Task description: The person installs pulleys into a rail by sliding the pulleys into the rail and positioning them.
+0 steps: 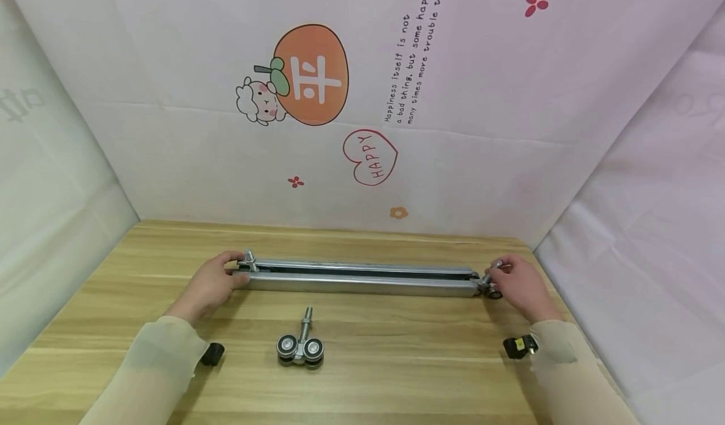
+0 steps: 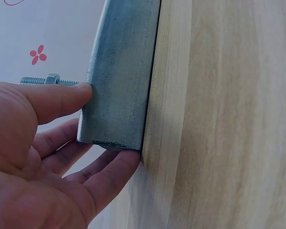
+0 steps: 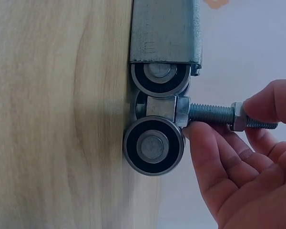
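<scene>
A galvanized metal rail (image 1: 362, 284) with a slot along its top lies across the table. My left hand (image 1: 212, 286) holds its left end, thumb on the side and fingertips at the end face (image 2: 109, 144). A threaded bolt (image 1: 250, 260) with a nut sticks up from the slot beside that hand. At the other end, my right hand (image 1: 521, 284) pinches the bolt (image 3: 212, 113) of a roller trolley (image 3: 152, 145). One wheel pair is partly inside the rail; the other is outside. Another roller trolley (image 1: 301, 347) rests on the table, bolt upward, between the forearms.
The wood-grain table (image 1: 396, 368) meets a printed white cloth (image 1: 453, 160) behind the rail. White cloth also hangs on the left and right sides. Dark devices (image 1: 213, 354) are worn at both wrists.
</scene>
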Demonstrator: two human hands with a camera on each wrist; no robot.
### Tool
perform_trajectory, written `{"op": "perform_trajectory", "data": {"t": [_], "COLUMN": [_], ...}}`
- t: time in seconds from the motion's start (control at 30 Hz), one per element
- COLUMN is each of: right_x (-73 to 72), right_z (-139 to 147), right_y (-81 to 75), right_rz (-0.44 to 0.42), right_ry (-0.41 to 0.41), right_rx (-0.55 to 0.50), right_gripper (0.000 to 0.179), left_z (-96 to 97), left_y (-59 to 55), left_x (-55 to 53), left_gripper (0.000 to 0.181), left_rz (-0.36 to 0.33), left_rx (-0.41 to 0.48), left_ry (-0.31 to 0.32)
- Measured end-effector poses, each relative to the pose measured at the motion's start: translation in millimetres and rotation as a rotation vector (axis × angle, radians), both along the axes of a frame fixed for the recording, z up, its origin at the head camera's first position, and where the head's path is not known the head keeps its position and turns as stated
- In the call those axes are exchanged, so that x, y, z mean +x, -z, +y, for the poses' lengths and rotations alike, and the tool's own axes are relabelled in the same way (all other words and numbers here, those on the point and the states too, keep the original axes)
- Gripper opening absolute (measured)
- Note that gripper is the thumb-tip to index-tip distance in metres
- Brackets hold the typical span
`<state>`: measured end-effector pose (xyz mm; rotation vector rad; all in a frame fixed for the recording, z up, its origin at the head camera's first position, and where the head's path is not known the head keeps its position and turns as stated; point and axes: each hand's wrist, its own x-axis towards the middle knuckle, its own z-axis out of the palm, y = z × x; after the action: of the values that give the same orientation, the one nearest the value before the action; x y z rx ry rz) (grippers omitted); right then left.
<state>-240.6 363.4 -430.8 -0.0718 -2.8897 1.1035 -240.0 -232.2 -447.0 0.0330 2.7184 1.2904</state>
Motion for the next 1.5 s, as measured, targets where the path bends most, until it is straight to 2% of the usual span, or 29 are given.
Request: {"op": "perform_trajectory", "data": {"t": [0.6, 0.77, 0.93, 1.03, 1.27, 1.5], "right_x": [-2.2, -1.2, 1.8, 2.5, -1.8, -4.9], "right_z": [-9, -9, -10, -13, -20, -26], "right_y": [-0.1, -0.2, -3.9, -7.4, -10.9, -9.6], "right_rz": [-0.004, 0.045, 0.095, 0.106, 0.124, 0.126], "right_ry": [-0.042, -0.063, -0.034, -0.027, -0.074, -0.094], "right_rx": [-0.046, 0.025, 0.087, 0.117, 0.200, 0.209], "right_gripper": [0.031, 0.040, 0.050, 0.049, 0.040, 0.034], "left_z": [-0.8, -0.5, -0.9, -1.0, 0.6, 1.1], "left_y": [-0.9, -1.5, -2.0, -1.7, -1.3, -0.8], "left_x": [2.3, 2.3, 0.9, -0.1, 0.5, 0.9], "left_gripper": [0.058, 0.059, 0.059, 0.058, 0.058, 0.059], "left_rz": [-0.011, -0.020, -0.021, -0.018, -0.022, -0.009], "left_rx": [0.003, 0.006, 0.008, 0.007, 0.023, -0.011], "left_ry": [-0.001, -0.002, -0.005, -0.005, -0.011, -0.004]}}
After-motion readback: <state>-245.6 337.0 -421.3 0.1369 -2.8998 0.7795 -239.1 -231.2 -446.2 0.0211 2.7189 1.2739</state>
